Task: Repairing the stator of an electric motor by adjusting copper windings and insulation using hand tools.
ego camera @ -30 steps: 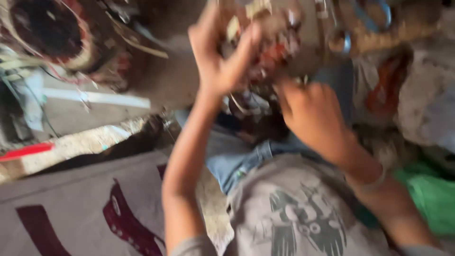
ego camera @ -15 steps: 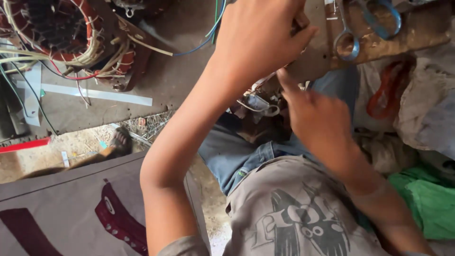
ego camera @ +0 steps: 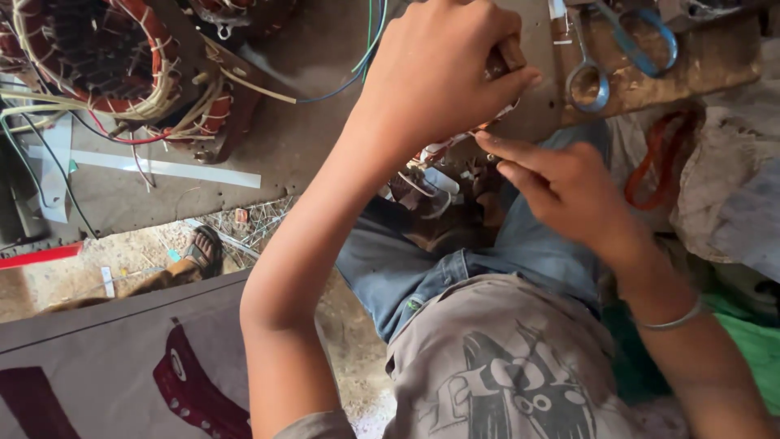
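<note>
My left hand (ego camera: 439,77) is raised over the dark metal bench (ego camera: 301,138), with its fingers closed round a small brown handle-like piece (ego camera: 510,55); most of that piece is hidden in the fist. Just under the fist sits a bunch of thin wires and pale strips (ego camera: 455,150). My right hand (ego camera: 569,191), with a thin bangle at the wrist, reaches in from the right. Its index finger is stretched out and touches that bunch, and it holds nothing that I can see.
A motor stator with copper windings and loose leads (ego camera: 97,57) lies at the bench's far left, beside a white strip (ego camera: 162,169). Blue-handled scissors (ego camera: 617,57) rest on a wooden board (ego camera: 699,61) at top right. A sandalled foot (ego camera: 203,252) shows below the bench.
My left hand has gone from spread fingers to a closed fist round the brown piece. My right hand has stretched its index finger out to the wires.
</note>
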